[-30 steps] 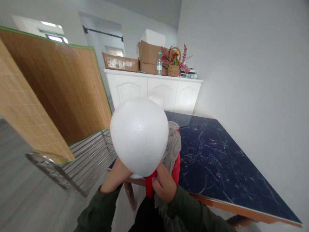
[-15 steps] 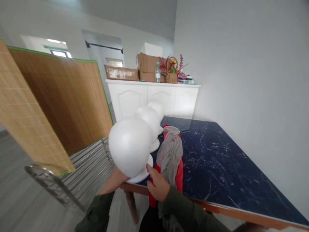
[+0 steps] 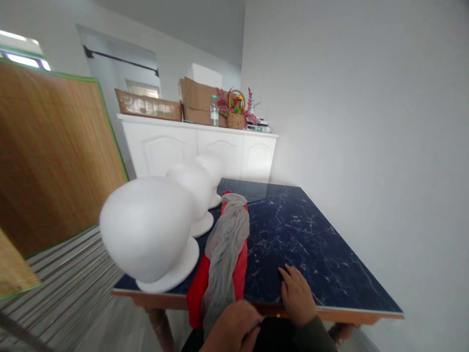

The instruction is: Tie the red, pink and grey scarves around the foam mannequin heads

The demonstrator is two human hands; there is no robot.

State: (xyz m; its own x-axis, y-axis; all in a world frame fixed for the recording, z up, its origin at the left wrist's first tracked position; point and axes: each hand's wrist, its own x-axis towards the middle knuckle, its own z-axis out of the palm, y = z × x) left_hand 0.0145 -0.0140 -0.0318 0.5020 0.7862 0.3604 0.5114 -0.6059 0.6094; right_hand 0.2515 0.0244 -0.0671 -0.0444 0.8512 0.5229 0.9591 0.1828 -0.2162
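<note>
My left hand point(image 3: 234, 326) is low in the view, in front of the table edge and beside the lower end of a grey scarf point(image 3: 229, 230). Its fingers are curled, and I cannot make out what they hold, if anything. My right hand point(image 3: 297, 296) lies on the dark blue marbled tabletop point(image 3: 315, 244) near its front edge, fingers stretched out. Beneath the grey scarf lies a long red cloth point(image 3: 240, 269), hanging over the edge. The nearest white foam head point(image 3: 146, 227) stands on its round base at the left, touched by neither hand.
Two more white foam heads, a middle one point(image 3: 188, 188) and a far one point(image 3: 210, 168), stand behind. A metal rack point(image 3: 73, 274) and a bamboo mat point(image 3: 58, 161) are at the left. A white cabinet point(image 3: 164, 146) carries boxes, a bottle point(image 3: 214, 112) and a flower basket point(image 3: 236, 120).
Both hands have left the nearest foam head and moved right. My right hand now rests on the tabletop. The view has turned right, and the head's rounded side now leans more leftward.
</note>
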